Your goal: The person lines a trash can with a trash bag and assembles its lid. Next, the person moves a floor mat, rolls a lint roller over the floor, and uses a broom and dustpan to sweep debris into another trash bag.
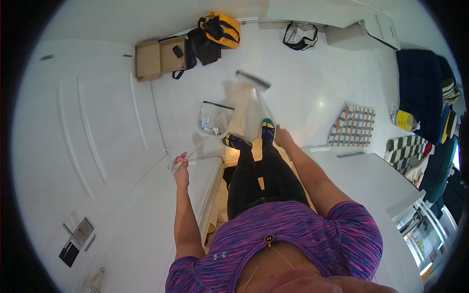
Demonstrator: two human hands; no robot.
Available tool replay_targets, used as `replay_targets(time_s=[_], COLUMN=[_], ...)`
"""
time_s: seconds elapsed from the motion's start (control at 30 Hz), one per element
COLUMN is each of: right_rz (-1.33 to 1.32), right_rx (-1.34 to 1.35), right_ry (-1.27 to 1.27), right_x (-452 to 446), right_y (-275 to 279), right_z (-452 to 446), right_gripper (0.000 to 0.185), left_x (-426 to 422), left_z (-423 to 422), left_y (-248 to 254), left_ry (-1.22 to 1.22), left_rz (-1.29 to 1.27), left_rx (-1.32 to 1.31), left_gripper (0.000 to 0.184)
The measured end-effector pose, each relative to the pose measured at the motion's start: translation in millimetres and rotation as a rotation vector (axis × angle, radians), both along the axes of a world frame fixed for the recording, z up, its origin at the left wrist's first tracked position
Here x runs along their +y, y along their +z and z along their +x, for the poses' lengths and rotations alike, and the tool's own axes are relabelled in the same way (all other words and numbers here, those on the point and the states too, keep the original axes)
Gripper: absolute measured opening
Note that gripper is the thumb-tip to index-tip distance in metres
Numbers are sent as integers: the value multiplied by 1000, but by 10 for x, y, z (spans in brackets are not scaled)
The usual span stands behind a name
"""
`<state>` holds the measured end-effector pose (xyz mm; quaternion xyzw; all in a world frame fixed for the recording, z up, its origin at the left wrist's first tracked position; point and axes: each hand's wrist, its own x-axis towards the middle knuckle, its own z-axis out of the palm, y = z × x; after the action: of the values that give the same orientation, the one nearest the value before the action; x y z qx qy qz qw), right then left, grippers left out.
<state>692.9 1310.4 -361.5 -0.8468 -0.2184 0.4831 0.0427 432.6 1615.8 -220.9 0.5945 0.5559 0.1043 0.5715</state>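
Note:
My left hand (181,166) is wrapped round the pale handle of a long-handled dustpan (227,116). The pan lies on the white floor by my feet, with small bits of litter (211,127) in it. My right hand (282,136), beside my right thigh, is closed on the thin white stick of a broom (264,104). The broom's grey head (253,80) rests on the floor ahead of my feet, beyond the dustpan and to its right. My forearm and the wide view hide part of the right hand's grip.
An open cardboard box (148,61), a dark bag and a yellow bag (220,30) stand by the far wall. A silver-black bag (300,35) is further right. A checked mat (352,126) and a yellow-labelled bottle (405,120) lie rightward. A white door (83,146) stands left.

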Motion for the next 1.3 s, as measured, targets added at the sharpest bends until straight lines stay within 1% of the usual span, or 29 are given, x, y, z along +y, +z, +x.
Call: replay_targets(time_s=[0.03, 0.1, 0.2, 0.23, 0.3, 0.33, 0.37, 0.4, 0.43, 0.47, 0.5, 0.53, 0.57, 0.6, 0.63, 0.67, 0.73, 0.8, 0.83, 0.87, 0.93, 0.97, 1.0, 1.03, 1.1, 1.17, 1.2, 1.27, 1.3], right_rz=[0, 185, 18, -42, -17, -23, -70, -116, -151, -112, -75, -53, -46, -21, -23, 181, 314, 85, -75, -81, -165, 78, 93, 110, 187, -35, -34, -19, 9], right_rx=[-2, -61, -153, -196, -266, -266, -146, -26, 51, -19, -126, 23, 159, 224, 219, 255, 123, -79, -111, -111, 95, -175, -211, -246, -92, 331, 323, 494, 522], right_ry=[8, 35, -26, -66, -190, -187, -340, -489, -637, -366, -102, -260, -424, -401, -391, -200, -154, -321, -348, -348, -216, 691, 729, 766, 930, -180, -178, -138, -136], right_x=[-19, -247, -400, -397, -367, -249, -86, 43, 35, 128, 229, 463, 756, 786, 597, 201, -63, -89, -109, -85, -53, -279, -138, 169, 959, 1427, 1479, 1571, 1564], right_y=[32, 95, 215, 203, 52, 55, 38, 28, -385, -725, -1040, -400, 384, 522, 323, -114, -82, 476, 561, 487, 34, -946, -921, -787, 119, 677, 806, 931, 1006], right_z=[-28, -25, 411, 590, 889, 830, 729, 629, 291, -284, -849, -1010, -1155, -1171, -1111, -982, -819, -484, -295, -238, -198, -475, -733, -1209, -1719, -1873, -1781, -1558, -1435], right_gripper=[53, 53, 50, 48, 36, 36, 29, 23, 30, 31, 33, 30, 26, 27, 27, 28, 29, 28, 27, 27, 23, 20, 19, 18, 22, 30, 30, 34, 34], left_x=[73, 221, 402, 472, 659, 764, 844, 896, 956, 1005, 1059, 1116, 1165, 1207, 1270, 1337, 1475, 1617, 1684, 1700, 1681, 1673, 1660, 1638, 1590, 1537, 1547, 1579, 1601], left_z=[-128, -391, -684, -767, -925, -1008, -1079, -1081, -1058, -1046, -1056, -1077, -1086, -1076, -1044, -1026, -1052, -1153, -1190, -1220, -1252, -1252, -1255, -1251, -1214, -1129, -1126, -1152, -1205], left_y=[-45, -104, -180, -195, -272, -330, -398, -402, -364, -347, -369, -399, -435, -438, -399, -355, -308, -264, -242, -236, -239, -234, -277, -348, -414, -435, -463, -529, -498], left_ry=[-24, -41, -69, -113, -160, -213, -265, -259, -335, -410, -405, -439, -471, -459, -474, -490, -500, -511, -556, -602, -592, -579, -578, -570, -563, -493, -490, -470, -444], left_rz=[17, 30, 73, 78, 78, 119, 159, 153, 166, 178, 174, 182, 190, 188, 203, 220, 198, 175, 210, 241, 257, 280, 277, 323, 366, 320, 322, 323, 330], left_rx=[0, 6, 42, 64, 85, 104, 121, 119, 143, 167, 164, 145, 126, 121, 156, 191, 149, 105, 123, 141, 118, 98, 100, 92, 89, 53, 46, 102, 102], left_gripper=[16, 16, 16, 15, 15, 14, 13, 13, 11, 9, 9, 8, 8, 8, 8, 8, 8, 7, 7, 7, 7, 6, 6, 6, 6, 7, 7, 9, 9])
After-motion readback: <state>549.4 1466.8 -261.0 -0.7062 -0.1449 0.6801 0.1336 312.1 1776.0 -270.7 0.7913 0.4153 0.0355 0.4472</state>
